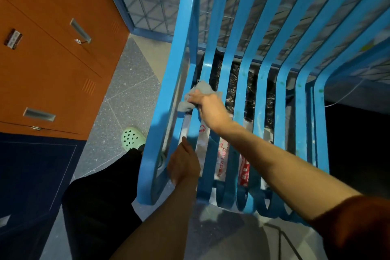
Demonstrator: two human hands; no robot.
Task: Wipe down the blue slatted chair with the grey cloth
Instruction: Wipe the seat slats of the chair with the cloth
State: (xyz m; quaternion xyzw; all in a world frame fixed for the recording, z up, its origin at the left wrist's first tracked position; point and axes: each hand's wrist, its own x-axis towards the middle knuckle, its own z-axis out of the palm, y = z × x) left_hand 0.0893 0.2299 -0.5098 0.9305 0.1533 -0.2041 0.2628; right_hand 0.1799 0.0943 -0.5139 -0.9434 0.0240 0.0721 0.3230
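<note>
Head view: the blue slatted chair point(240, 82) stands on the grey floor point(126, 95), beside an orange cabinet point(52, 48). It looks stiff and smooth, probably painted metal, so I think the cloth will slide easily along each slat. The chair seems light enough to shift under pressure, and it is better to take it by the thick side frame or the front edge of the seat.

The grey cloth point(196, 95) is soft and thin and crumples in the hand. It needs only a loose pinch, or it can be folded around a slat.

The cloth lies against the slats near the left edge of the seat, where the seat bends up into the back. The right hand point(211, 110) grasps it, bunched under the fingers, and presses it on the slat.

The left hand point(183, 164) is nearer the front left corner of the seat. It is curled around a slat just beside the side frame, apparently steadying the chair, and its fingertips are hidden.
</note>
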